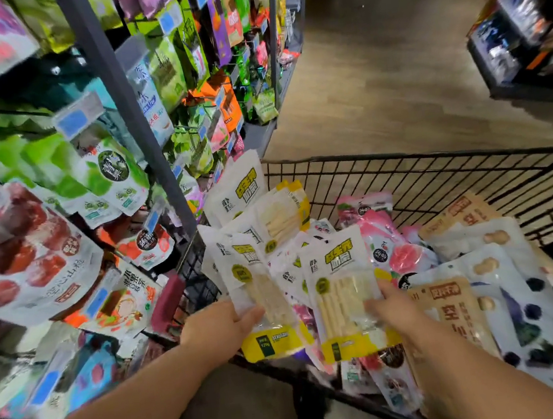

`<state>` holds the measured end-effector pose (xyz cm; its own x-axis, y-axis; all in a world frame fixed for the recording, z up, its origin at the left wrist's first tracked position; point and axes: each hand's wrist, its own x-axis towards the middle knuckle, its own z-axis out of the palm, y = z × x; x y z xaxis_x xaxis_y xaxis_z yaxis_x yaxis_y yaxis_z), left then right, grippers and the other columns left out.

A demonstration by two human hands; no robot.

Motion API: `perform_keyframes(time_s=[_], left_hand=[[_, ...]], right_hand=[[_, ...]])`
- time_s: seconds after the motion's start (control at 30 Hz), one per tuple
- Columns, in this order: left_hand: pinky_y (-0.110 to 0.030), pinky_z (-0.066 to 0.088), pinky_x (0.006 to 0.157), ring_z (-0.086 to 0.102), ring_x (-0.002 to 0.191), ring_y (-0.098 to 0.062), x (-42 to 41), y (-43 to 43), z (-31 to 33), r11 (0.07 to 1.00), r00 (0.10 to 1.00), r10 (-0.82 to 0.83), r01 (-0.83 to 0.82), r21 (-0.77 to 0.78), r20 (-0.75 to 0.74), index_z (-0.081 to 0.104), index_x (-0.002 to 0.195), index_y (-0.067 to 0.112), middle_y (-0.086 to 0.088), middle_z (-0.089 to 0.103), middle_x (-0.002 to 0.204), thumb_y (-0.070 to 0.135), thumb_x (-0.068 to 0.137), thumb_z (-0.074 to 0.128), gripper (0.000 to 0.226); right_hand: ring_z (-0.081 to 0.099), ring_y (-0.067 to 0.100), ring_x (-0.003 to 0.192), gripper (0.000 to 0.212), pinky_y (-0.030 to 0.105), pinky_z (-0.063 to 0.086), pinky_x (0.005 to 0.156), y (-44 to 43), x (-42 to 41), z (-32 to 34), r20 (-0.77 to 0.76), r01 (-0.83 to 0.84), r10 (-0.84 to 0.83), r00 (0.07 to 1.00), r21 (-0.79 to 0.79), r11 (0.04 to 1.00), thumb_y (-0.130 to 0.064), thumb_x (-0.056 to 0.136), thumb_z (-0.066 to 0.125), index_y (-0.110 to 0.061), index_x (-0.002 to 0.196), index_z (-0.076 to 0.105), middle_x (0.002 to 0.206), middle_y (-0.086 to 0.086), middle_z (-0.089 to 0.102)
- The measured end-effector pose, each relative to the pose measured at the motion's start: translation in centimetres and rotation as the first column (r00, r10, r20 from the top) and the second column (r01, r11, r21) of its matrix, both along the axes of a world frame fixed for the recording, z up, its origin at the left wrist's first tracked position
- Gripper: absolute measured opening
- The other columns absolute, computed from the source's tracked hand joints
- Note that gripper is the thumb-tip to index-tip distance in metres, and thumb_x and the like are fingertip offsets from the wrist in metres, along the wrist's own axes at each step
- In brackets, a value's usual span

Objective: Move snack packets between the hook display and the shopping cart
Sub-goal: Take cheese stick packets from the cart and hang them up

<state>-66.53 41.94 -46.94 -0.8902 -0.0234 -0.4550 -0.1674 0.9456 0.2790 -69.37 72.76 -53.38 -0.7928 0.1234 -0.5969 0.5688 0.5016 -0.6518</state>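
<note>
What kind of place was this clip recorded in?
Probably a shop's snack aisle: packets hang on a hook display with blue price tags, beside a wire shopping cart piled with more; the left hand and right hand each grip a white-and-yellow packet.

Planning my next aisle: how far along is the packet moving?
The shopping cart already holds a heap of packets. The left hand grips one white-and-yellow packet and the right hand a second packet over it. The hook display beside it is also full, so plenty may remain; the direction of the move is unclear.

wood-plank floor (391,75), dark shelving unit (523,33)
</note>
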Motion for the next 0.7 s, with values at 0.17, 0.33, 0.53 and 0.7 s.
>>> perform_keyframes(time_s=[0.17, 0.33, 0.53, 0.7], left_hand=[[-0.03, 0.042, 0.063, 0.054, 0.064, -0.017, 5.1, -1.3, 1.1, 0.999, 0.999, 0.045, -0.046, -0.02, -0.004, 0.05, 0.069, 0.017, 0.004, 0.051, 0.064, 0.074, 0.086, 0.032, 0.062], [-0.031, 0.043, 0.067, 0.062, 0.083, -0.023, 10.4, -3.3, 0.8, 0.996, 0.996, 0.083, -0.083, 0.02, 0.027, 0.049, 0.069, 0.018, 0.0, 0.053, 0.078, 0.069, 0.089, 0.035, 0.056], [-0.031, 0.047, 0.075, 0.064, 0.09, -0.022, 17.1, -5.9, 0.1, 0.992, 0.992, 0.125, -0.125, 0.018, 0.013, 0.061, 0.097, 0.018, 0.001, 0.061, 0.086, 0.074, 0.086, 0.03, 0.066], [-0.032, 0.045, 0.083, 0.06, 0.104, -0.02, 21.6, -7.8, 0.2, 0.995, 0.997, 0.068, -0.065, -0.079, 0.041, 0.06, 0.107, 0.025, -0.002, 0.062, 0.11, 0.079, 0.079, 0.012, 0.077]], right_hand=[[0.061, 0.015, 0.071, 0.028, 0.024, 0.047, 0.052, -0.8, 3.8, 1.7, -0.067, 0.02, -0.021, 0.998, -0.019, 1.0, -0.002, 0.095, 0.056, -0.017, 0.119, 0.052, 0.089, -0.001, 0.064], [0.07, 0.029, 0.085, 0.027, 0.041, 0.058, 0.064, -2.3, 7.8, 1.8, -0.086, 0.002, -0.007, 0.996, -0.05, 0.999, -0.012, 0.091, 0.065, -0.017, 0.117, 0.061, 0.1, 0.008, 0.072], [0.072, 0.027, 0.085, 0.044, 0.044, 0.058, 0.073, -3.8, 12.6, 1.0, -0.092, -0.074, 0.065, 0.994, -0.103, 0.992, -0.027, 0.069, 0.069, -0.011, 0.11, 0.069, 0.095, 0.006, 0.076], [0.071, 0.03, 0.088, 0.02, 0.047, 0.057, 0.079, -6.3, 16.4, 0.9, -0.098, -0.078, 0.061, 0.993, -0.172, 0.982, -0.005, 0.091, 0.063, -0.012, 0.11, 0.066, 0.096, 0.008, 0.075]])
